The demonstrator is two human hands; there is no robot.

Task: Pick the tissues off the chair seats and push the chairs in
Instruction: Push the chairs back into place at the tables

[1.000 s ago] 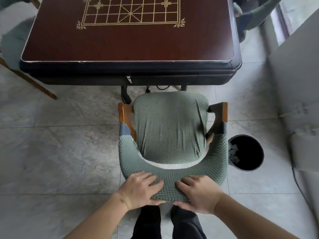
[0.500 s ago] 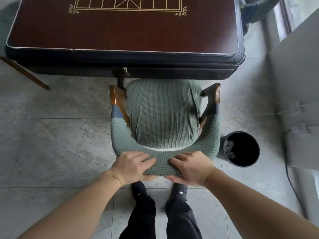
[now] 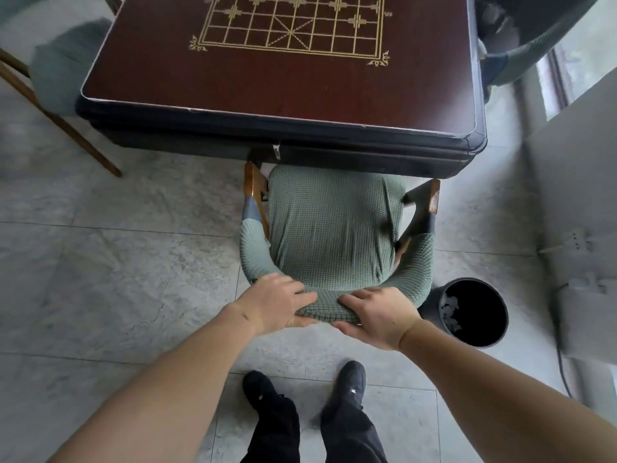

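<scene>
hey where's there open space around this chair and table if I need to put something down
The table top is bare between the board grid and its near edge. The floor left of the chair is open. Right is tight: the bin crowds the chair, with a cable beyond. Both hands grip the backrest.

**Q:** so what's the chair (image 3: 329,235) look like right now?

**A:** armchair, sage green waffle-knit cover over the seat and the curved backrest, bare wood arm ends poking out both sides. The front edge of the seat is tucked just under the table edge. Nothing's lying on the seat cover that I can see.

**Q:** and the tissues (image 3: 450,312)?

**A:** white crumpled bits inside the black bin, just right of the chair.
</scene>
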